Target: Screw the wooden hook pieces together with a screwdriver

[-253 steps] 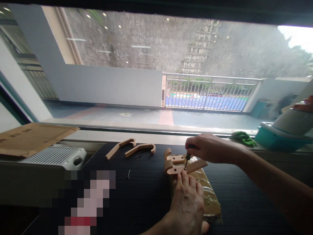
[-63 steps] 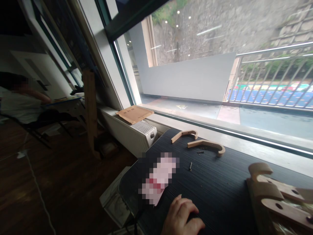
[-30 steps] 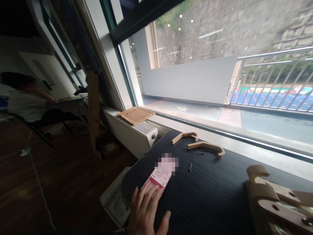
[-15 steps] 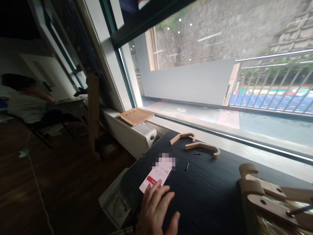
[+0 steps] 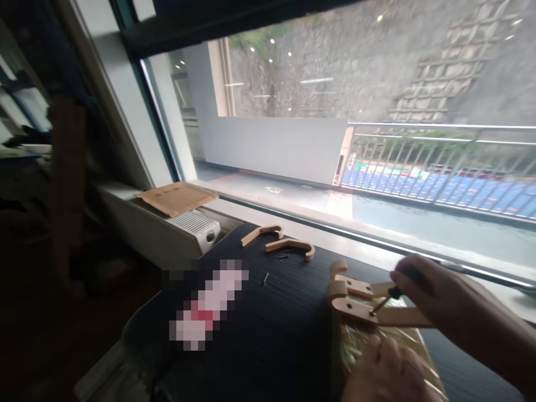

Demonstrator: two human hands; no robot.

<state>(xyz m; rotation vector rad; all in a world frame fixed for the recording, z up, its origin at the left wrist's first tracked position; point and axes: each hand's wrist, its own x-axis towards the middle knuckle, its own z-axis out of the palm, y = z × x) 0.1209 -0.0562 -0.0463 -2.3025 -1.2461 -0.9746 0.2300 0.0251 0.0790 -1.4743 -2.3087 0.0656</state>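
Observation:
My right hand (image 5: 419,287) is closed around the dark handle of a screwdriver (image 5: 382,304). Its shaft slants down to a hole or screw in the nearer of two wooden hooks (image 5: 355,310). The farther wooden hook (image 5: 355,286) lies alongside; both rest on a package wrapped in clear plastic (image 5: 352,343). Low in the view, my left hand (image 5: 385,368) is at the package just below the nearer hook. Its fingers are blurred and partly hidden, so its grip is unclear. A phone (image 5: 209,307), mostly pixelated, lies on the dark tabletop (image 5: 288,335).
Two more wooden hooks (image 5: 293,244) lie near the window edge. Several small screws lie by them, one screw (image 5: 265,278) standing apart. A brown paper envelope (image 5: 178,198) rests on a white radiator (image 5: 196,229) left of the table. The window (image 5: 285,145) stands behind.
The view has turned right. My left hand has left the phone and come over to the wrapped package. My right hand is now in view, holding the screwdriver at the nearer hook.

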